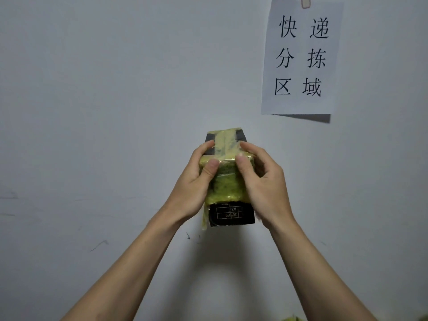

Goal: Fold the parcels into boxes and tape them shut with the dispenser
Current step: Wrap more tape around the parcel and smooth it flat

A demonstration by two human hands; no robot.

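Head view: left hand (193, 179) and right hand (261, 181) hide the taped box's (228, 181) sides.

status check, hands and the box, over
Left hand and right hand both grip small black cardboard box wrapped in yellowish tape, held up before grey wall. Dispenser not in view. Nothing in the way.

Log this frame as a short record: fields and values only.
setting: pale wall fills the view
box: small dark box, held up in front of the wall
tape: yellowish tape wrapped over its top and near face, loose end hanging at lower left
left hand: left hand grips the box's left side, thumb on the tape
right hand: right hand grips the right side, thumb on the tape
sign: paper sign with Chinese characters, upper right
dispenser: not in view
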